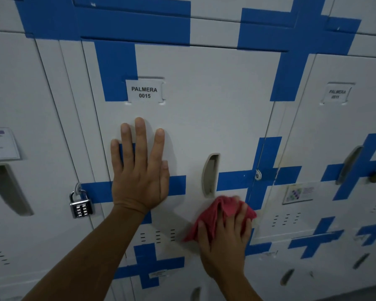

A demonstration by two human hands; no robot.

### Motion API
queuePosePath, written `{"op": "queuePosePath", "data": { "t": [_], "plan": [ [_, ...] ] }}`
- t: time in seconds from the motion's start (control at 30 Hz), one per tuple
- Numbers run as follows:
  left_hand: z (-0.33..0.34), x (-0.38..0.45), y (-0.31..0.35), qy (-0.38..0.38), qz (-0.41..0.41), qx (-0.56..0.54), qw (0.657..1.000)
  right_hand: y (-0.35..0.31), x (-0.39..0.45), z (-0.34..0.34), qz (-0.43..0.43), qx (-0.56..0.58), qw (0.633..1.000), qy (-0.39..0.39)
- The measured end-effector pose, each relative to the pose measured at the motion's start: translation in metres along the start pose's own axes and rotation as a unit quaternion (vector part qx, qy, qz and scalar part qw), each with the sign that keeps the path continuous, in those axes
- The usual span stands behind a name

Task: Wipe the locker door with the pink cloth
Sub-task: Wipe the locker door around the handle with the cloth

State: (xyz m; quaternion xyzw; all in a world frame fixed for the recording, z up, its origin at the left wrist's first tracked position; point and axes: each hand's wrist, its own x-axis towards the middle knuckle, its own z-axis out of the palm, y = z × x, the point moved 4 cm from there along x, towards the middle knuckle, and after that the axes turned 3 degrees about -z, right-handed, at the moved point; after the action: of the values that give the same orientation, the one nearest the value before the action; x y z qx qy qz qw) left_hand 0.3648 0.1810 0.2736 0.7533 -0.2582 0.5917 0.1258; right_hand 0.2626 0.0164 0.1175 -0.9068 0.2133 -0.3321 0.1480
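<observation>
The white locker door (204,109) with blue cross stripes fills the middle of the head view; its label reads PALMERA 0015. My left hand (139,168) lies flat on the door below the label, fingers spread, holding nothing. My right hand (224,242) presses the crumpled pink cloth (213,211) against the door's lower right part, just below the recessed handle (210,174). The cloth bunches out above and to the left of the fingers.
A silver combination padlock (80,205) hangs on the hasp at the door's left edge. More lockers stand on both sides; the right one (339,127) is labelled PALMERA 0011 and carries a small sticker (300,193). A paper notice (0,144) is on the left locker.
</observation>
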Motion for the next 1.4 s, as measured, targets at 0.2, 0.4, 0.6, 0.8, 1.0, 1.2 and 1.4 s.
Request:
{"op": "queuePosePath", "data": {
  "t": [0.2,0.4,0.6,0.8,1.0,1.2,1.4],
  "plan": [
    [0.0,0.0,-0.001,0.0,-0.002,0.005,1.0,-0.043,0.038,-0.05,-0.047,0.09,0.988,0.113],
    [-0.001,0.001,0.0,-0.004,-0.001,0.003,1.0,-0.032,0.042,-0.046,-0.073,0.017,0.995,0.072],
    [0.0,0.0,0.0,0.0,0.002,0.004,1.0,-0.018,0.026,-0.032,-0.121,-0.058,0.99,0.054],
    [0.0,0.0,0.0,-0.002,0.001,0.0,1.0,-0.048,0.032,-0.055,-0.108,-0.087,0.988,0.063],
    [0.0,0.001,0.0,-0.004,0.003,0.004,1.0,-0.063,0.021,-0.057,-0.077,-0.126,0.989,0.015],
    [0.0,0.001,0.0,0.004,0.004,0.006,1.0,-0.071,0.015,-0.045,-0.015,-0.114,0.993,0.002],
    [0.0,0.0,0.0,0.004,0.004,0.005,1.0,-0.063,0.003,-0.016,0.045,-0.007,0.999,0.001]
  ]
}}
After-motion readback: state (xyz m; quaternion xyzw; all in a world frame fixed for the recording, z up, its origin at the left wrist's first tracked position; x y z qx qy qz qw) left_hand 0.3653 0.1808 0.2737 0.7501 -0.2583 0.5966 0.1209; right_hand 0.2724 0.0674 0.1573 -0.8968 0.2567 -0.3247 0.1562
